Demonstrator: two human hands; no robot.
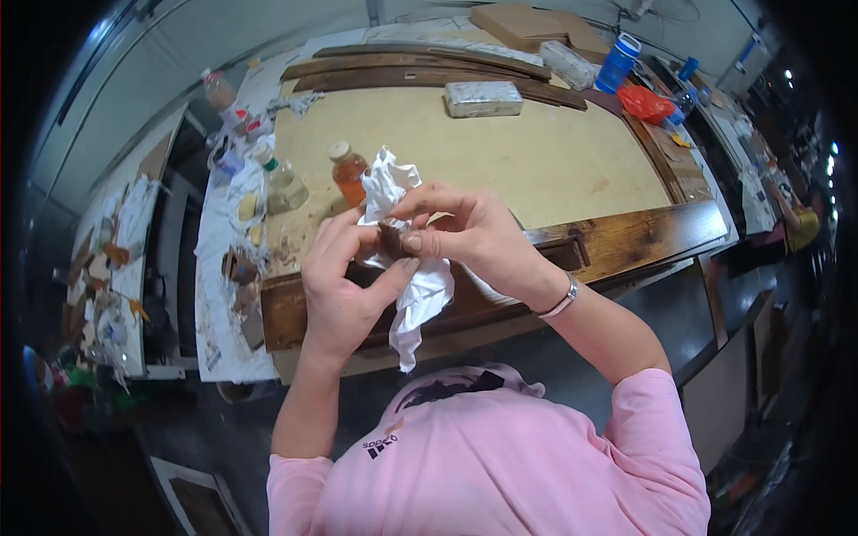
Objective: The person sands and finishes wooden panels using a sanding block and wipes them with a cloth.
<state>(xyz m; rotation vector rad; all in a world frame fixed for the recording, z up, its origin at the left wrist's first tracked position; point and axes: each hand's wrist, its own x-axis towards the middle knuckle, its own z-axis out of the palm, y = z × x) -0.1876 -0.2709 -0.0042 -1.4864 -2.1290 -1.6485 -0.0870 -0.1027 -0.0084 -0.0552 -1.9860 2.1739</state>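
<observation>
My left hand (338,279) and my right hand (478,237) meet over the near edge of the bench, fingers pinched together. Between the fingertips is a small brown, flat piece (391,239), whose kind I cannot make out. A crumpled white cloth (423,299) is bunched in the same grip; one end sticks up above my hands and the other hangs below. Beneath them lies a dark-stained wooden board (657,234) with a rectangular recess. Just beyond my left hand stands a bottle of amber liquid (349,174).
A clear bottle (284,188) stands at left among stained rags. Long dark wooden strips (393,79) lie along the back, near a wrapped block (483,99). A blue bottle (618,64) and a red plastic bag (645,104) are at back right. Another person (798,223) is at far right.
</observation>
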